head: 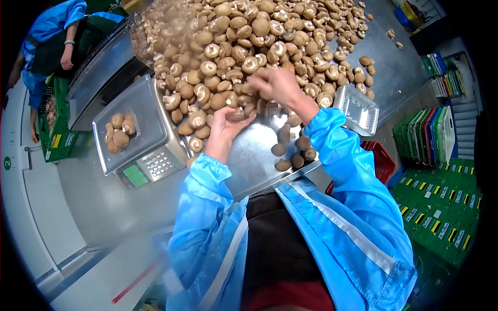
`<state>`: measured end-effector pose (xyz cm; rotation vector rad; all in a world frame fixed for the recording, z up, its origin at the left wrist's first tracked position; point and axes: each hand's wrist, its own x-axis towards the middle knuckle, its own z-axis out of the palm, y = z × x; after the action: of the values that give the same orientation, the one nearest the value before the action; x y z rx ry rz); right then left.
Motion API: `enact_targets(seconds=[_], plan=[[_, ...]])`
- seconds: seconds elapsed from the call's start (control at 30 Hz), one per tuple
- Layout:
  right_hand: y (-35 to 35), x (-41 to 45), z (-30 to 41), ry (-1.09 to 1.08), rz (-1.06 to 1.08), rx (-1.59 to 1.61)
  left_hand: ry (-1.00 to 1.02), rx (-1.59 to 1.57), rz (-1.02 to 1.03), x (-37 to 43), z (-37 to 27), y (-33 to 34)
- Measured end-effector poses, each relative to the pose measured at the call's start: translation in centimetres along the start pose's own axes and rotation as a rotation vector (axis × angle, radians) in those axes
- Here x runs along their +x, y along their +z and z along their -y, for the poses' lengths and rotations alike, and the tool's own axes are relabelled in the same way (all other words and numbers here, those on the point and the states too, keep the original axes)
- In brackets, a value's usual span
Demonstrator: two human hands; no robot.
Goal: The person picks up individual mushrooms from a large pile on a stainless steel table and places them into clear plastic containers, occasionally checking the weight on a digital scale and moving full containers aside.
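Note:
A large heap of brown-capped mushrooms covers the steel table in front of me. At its near edge my left hand curls around a mushroom, palm turned up. Just above and to the right, my right hand reaches over the heap, blurred, with its fingers bent; whether they hold anything is hidden. A clear plastic punnet is partly visible below the right hand. Several loose, darker mushrooms lie on the bare metal near my body.
To the left, a digital scale carries a punnet of mushrooms. Clear punnets lie beside my right forearm. Green crates and a red basket stand at right. Another person in blue is at upper left, near a green crate.

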<state>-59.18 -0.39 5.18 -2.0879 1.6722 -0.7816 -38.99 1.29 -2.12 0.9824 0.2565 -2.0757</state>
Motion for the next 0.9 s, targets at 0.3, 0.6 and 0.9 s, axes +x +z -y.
enact_targets(seconds=[0.3, 0.6, 0.9], plan=[[5.7, -5.5, 1.0, -0.104, -0.063, -0.246, -0.02, 0.091, 0.164, 0.9, 1.7, -5.3], [3.7, -14.9, 2.3, -0.239, -0.097, -0.111, 0.293, 0.348, 0.155, -5.6, 5.1, -9.4], [1.1, -11.7, 1.3, 0.201, -0.314, 0.146, 0.301, 0.268, 0.183, -9.1, 4.7, -10.1]])
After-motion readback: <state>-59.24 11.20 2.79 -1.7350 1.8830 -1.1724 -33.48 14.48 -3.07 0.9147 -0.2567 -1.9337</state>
